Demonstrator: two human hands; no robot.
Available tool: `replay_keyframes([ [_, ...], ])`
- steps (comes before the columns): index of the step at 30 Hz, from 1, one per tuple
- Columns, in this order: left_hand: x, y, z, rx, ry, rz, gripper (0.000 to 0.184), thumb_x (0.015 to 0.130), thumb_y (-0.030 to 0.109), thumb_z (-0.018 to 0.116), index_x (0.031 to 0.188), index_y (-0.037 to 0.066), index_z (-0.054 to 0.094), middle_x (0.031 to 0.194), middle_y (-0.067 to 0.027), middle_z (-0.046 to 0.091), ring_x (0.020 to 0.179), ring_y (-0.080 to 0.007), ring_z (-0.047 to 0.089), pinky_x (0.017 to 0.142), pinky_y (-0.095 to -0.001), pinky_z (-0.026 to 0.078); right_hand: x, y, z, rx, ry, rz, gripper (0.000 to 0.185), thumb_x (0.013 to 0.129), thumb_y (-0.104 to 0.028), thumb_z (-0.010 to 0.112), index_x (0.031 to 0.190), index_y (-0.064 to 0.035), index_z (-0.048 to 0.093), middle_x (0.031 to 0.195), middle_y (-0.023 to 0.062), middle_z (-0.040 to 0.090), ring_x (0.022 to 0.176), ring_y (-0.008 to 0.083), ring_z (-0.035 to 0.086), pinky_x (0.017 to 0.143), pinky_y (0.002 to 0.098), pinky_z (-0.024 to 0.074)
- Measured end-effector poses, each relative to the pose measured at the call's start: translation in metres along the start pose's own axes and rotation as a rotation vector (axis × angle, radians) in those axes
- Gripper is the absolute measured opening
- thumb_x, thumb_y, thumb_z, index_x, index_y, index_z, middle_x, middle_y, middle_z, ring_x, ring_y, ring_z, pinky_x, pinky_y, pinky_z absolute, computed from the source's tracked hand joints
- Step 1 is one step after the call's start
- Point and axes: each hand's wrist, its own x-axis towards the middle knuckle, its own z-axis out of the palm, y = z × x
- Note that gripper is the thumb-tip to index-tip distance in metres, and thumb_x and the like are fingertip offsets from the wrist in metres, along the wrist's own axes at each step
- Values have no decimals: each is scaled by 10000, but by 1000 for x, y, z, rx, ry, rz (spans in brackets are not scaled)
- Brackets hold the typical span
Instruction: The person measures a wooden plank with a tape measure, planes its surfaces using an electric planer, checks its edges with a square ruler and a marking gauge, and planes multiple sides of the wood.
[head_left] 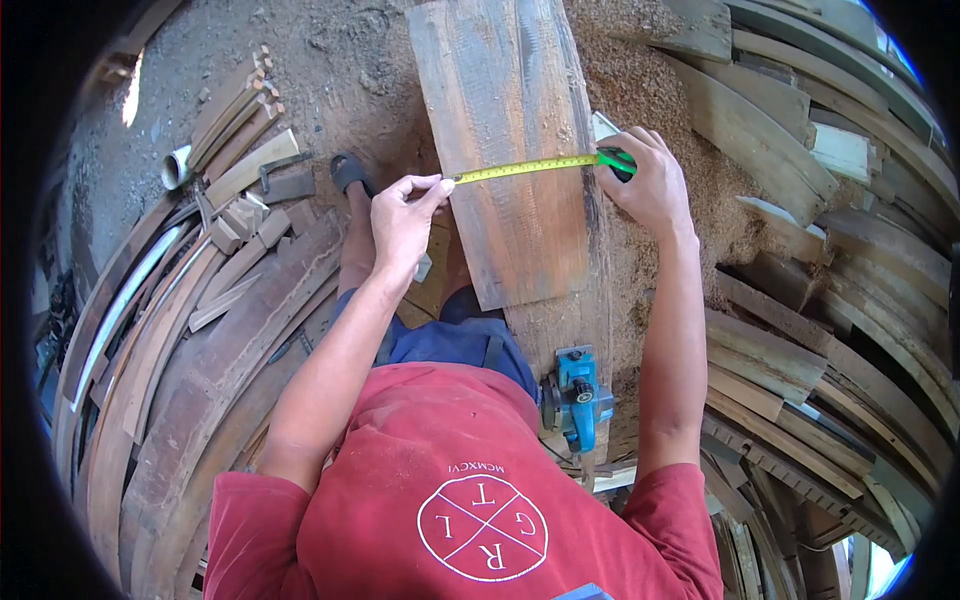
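Observation:
A yellow tape measure blade (525, 167) stretches across a wide wooden board (520, 230) in the head view. My left hand (405, 212) pinches the blade's end at the board's left edge. On the right side, my right hand (650, 180) is wrapped around the green tape measure case (617, 162), just past the board's right edge. The board has a rough, streaked brown surface and rests on another plank (560, 335). Part of the case is hidden by my fingers.
A blue electric planer (578, 398) sits on the lower plank near my body. Stacked timber (230, 370) lies to the left, and more planks (790, 350) are piled on the right. Wood shavings (650, 100) cover the ground beside the board. A pipe (177, 168) lies upper left.

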Motion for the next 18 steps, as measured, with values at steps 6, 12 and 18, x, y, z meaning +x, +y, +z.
replay_keyframes([
  [6, 0, 3, -1, 12, 9, -18, 240, 966, 172, 835, 1099, -27, 816, 888, -47, 769, 792, -92, 685, 739, -258, 550, -2, 3, 1, 8, 7, 7, 256, 834, -179, 776, 1072, -85, 778, 1106, 92, 734, 1119, 326, 667, 1008, 448, 562],
  [12, 4, -2, -3, -26, -8, 1, 199, 965, 161, 834, 1055, -16, 825, 862, -33, 768, 758, -72, 667, 699, -242, 519, -2, -4, 0, 26, 6, 21, 280, 828, -151, 774, 1094, -63, 763, 1123, 121, 726, 1131, 350, 658, 1024, 453, 551],
  [18, 1, -10, -12, -149, -73, 37, 198, 978, 161, 797, 1095, 12, 742, 1004, -68, 766, 854, -127, 717, 797, -296, 594, -6, -61, -14, 57, 20, -39, 297, 809, -188, 812, 1075, -71, 747, 1096, 134, 703, 1102, 381, 658, 948, 487, 558],
])
